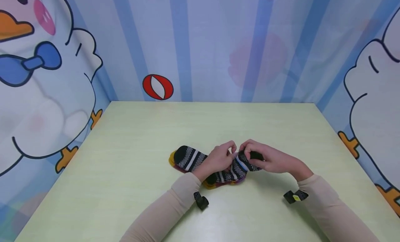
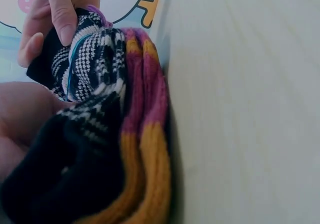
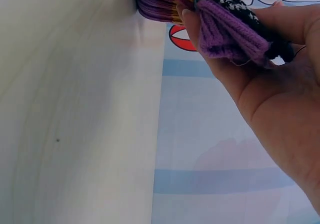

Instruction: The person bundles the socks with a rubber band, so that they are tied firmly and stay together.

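A bundle of knitted socks (image 1: 191,159) lies on the table, black-and-white patterned ones above mustard, maroon and purple ones. Over the middle of the bundle, my left hand (image 1: 215,159) has curled fingers against the socks; its fingertips are partly hidden. My right hand (image 1: 276,159) grips the cuff end between thumb and fingers, lifting it a little. A thin teal band (image 2: 73,53) runs round the socks near the cuffs in the left wrist view. Purple ribbed cuffs (image 3: 227,33) show inside the right hand's grasp.
The pale green table (image 1: 125,138) spreads around the socks. A striped blue cloth (image 1: 212,47) with cartoon birds and a red ball print stands behind and at both sides. Small black cameras (image 1: 201,201) are worn at the wrists.
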The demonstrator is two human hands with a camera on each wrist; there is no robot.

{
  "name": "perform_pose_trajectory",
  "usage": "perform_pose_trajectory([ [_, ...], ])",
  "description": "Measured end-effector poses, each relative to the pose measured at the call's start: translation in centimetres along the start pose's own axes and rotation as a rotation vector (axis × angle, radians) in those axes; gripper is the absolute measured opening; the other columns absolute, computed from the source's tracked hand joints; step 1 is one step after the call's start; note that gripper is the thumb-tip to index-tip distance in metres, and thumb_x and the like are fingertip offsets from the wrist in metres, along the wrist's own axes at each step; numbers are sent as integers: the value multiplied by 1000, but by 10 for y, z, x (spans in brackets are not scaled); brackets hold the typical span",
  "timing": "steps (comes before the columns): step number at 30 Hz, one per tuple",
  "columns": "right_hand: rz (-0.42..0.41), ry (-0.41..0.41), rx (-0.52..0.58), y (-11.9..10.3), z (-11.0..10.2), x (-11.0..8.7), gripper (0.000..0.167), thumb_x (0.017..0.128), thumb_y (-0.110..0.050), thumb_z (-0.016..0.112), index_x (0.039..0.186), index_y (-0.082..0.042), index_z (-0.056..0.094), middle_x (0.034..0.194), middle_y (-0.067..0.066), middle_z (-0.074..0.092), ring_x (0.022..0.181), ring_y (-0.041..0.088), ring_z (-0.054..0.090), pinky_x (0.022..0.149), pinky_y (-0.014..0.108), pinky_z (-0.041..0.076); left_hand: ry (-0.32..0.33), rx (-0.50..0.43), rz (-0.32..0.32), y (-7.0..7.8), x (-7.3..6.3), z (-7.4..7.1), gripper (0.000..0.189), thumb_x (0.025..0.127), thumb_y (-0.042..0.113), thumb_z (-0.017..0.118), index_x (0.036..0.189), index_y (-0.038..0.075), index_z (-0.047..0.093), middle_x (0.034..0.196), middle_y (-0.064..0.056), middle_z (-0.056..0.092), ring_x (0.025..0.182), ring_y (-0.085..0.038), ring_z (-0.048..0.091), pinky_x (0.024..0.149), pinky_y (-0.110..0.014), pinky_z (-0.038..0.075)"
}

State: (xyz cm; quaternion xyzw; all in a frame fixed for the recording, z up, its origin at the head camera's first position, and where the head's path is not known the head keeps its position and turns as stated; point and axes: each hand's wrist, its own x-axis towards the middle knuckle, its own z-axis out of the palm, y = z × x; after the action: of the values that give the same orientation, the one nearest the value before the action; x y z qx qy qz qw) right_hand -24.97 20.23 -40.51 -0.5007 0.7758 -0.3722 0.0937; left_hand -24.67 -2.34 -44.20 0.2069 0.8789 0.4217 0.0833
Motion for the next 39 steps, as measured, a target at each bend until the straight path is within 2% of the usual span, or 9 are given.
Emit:
perform_pose_trajectory([
  [6, 52, 29, 0, 3, -2, -2, 19, 99, 3, 55, 99, -14, 47, 125, 6, 53, 108, 21, 54, 81, 33, 45, -36, -50, 1, -1, 1, 0, 8, 104, 18, 56, 100, 14, 50, 67, -3, 61, 52, -13, 61, 50, -26, 52],
  [10, 79, 34, -22, 4, -3, -1, 18, 99, 0, 59, 102, -15, 49, 115, 2, 56, 96, 17, 54, 79, 33, 45, -41, -88, 7, -3, 2, 0, 7, 104, 19, 56, 103, 12, 53, 68, -4, 62, 52, -14, 61, 51, -26, 53],
  [13, 103, 41, -55, 6, -5, -2, 19, 97, -1, 62, 106, -15, 55, 109, -1, 57, 87, 16, 53, 75, 32, 47, -83, -74, 23, -4, 2, -3, 8, 104, 21, 56, 106, 12, 57, 75, -2, 63, 57, -12, 61, 55, -25, 52],
  [19, 148, 36, -146, 10, -9, -5, 29, 98, 3, 56, 119, -11, 70, 124, 10, 56, 98, 21, 56, 79, 35, 48, -192, 120, 101, 2, -2, -10, 17, 98, 20, 67, 112, 13, 60, 89, 2, 65, 74, -9, 59, 68, -23, 47],
  [22, 210, 47, -188, 12, -7, -5, 34, 100, 6, 48, 122, -7, 71, 127, 16, 51, 99, 22, 53, 79, 35, 46, -181, 243, 121, 5, -3, -14, 25, 93, 17, 73, 114, 12, 61, 98, -1, 67, 85, -10, 61, 76, -23, 48],
  [26, 293, 89, -217, 14, -4, -5, 33, 102, 4, 45, 133, 8, 58, 126, 24, 46, 90, 21, 52, 75, 35, 45, -163, 347, 100, 7, -3, -18, 36, 89, 24, 78, 118, 11, 61, 106, -3, 64, 94, -14, 58, 82, -26, 48],
  [29, 376, 119, -195, 16, -2, -7, 40, 104, -8, 51, 140, 11, 50, 132, 27, 43, 94, 25, 55, 78, 40, 46, -177, 384, 58, 6, -5, -21, 45, 85, 31, 82, 120, 13, 61, 110, -1, 59, 96, -14, 54, 86, -26, 47],
  [33, 468, 134, -138, 20, -2, -9, 58, 99, -27, 65, 144, 5, 49, 141, 28, 38, 112, 34, 55, 91, 50, 45, -196, 443, 29, 4, -5, -23, 50, 79, 34, 87, 119, 15, 62, 113, -1, 54, 95, -14, 52, 86, -26, 47],
  [39, 516, 147, -146, 25, -3, -8, 64, 95, -26, 71, 145, 4, 47, 145, 34, 32, 122, 44, 49, 95, 55, 43, -98, 670, 97, 3, -8, -27, 31, 82, 20, 82, 109, 19, 66, 112, -2, 57, 97, -18, 55, 83, -39, 48],
])
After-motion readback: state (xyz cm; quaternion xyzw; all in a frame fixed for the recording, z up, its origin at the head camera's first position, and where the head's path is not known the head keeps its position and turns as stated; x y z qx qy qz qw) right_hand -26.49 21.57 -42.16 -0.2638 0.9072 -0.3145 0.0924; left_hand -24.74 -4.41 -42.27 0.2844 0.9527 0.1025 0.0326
